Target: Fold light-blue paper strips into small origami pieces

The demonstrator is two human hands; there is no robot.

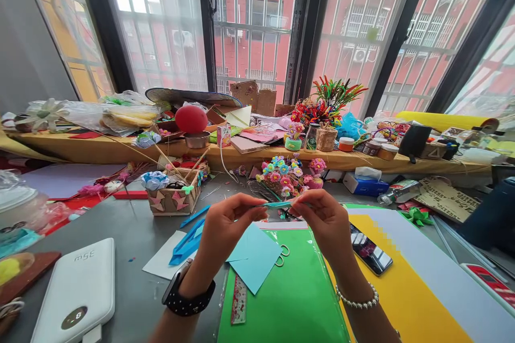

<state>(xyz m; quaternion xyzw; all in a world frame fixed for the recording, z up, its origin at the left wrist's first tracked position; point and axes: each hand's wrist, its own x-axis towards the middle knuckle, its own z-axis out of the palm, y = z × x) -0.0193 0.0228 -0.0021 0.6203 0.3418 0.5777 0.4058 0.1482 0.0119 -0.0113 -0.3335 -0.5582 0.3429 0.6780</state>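
Teal paper strip stretches level between both hands above the green sheet; the left hand and right hand each pinch one end, fingers closed, holding it taut, light blue paper square lying just below

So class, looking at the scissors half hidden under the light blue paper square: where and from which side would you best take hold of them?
Probably by the loop handles. On the scissors only the two loops show, poking out past the right edge of the light blue paper square on the green sheet; the blades are hidden underneath. Coming from the right, nearer the right hand, lets fingers hook the loops and slide them clear.
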